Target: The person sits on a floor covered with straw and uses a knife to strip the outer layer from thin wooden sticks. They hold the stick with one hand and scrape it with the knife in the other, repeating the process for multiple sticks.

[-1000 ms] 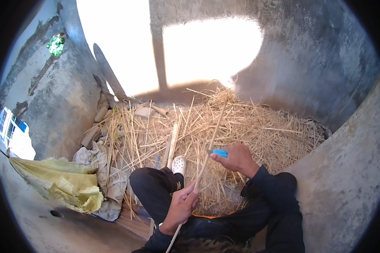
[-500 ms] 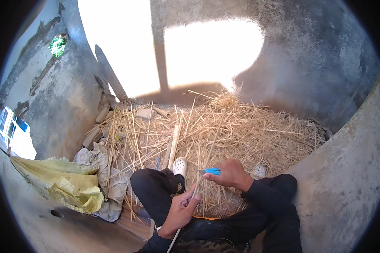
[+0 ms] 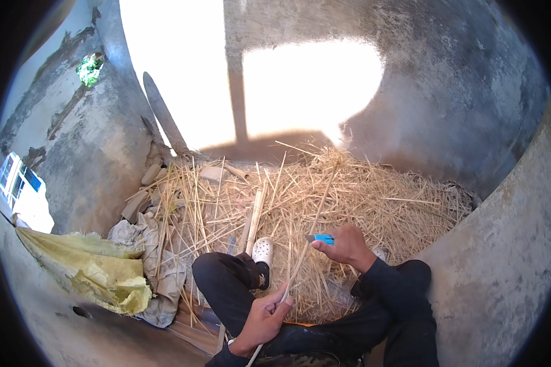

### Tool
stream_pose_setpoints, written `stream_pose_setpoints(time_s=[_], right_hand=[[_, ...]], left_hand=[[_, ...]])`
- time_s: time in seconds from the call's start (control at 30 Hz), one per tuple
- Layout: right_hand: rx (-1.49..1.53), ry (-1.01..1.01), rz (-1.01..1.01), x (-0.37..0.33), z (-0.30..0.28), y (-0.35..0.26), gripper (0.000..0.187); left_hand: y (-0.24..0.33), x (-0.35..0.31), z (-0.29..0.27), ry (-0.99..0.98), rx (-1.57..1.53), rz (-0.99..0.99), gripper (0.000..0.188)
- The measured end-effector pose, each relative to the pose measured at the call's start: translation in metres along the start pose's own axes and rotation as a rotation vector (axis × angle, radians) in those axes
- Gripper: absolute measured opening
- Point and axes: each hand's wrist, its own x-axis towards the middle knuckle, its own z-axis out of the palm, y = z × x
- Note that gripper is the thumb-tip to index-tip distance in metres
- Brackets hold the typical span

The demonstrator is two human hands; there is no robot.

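around your white clog (image 3: pixel 262 251), you have a floor (image 3: pixel 228 230) strewn with dry straw (image 3: pixel 392 211); pale wooden strips (image 3: pixel 256 215) lie just beyond the clog, crumpled grey sheeting (image 3: pixel 170 278) to its left.

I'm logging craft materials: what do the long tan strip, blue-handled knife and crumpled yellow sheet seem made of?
Long tan strip: probably split bamboo or cane, matte, from its straw colour.
Blue-handled knife: likely smooth plastic handle, given its vivid colour; dull grey blade, probably metal.
Crumpled yellow sheet: perhaps woven plastic, matte, judging by ragged edges.
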Motion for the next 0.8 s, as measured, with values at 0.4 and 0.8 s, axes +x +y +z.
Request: stream_pose_setpoints(time_s=[0.4, 0.8], right_hand=[[-0.084, -0.082, 0.126, 0.017, -0.013, 0.010, 0.080], [0.005, 0.017, 0.131, 0.016, -0.019, 0.010, 0.077]], left_hand=[[0.005, -0.021, -0.006, -0.013, 0.101, -0.006, 0.041], [0.000, -0.018, -0.003, -0.022, 0.230, 0.094, 0.042]])
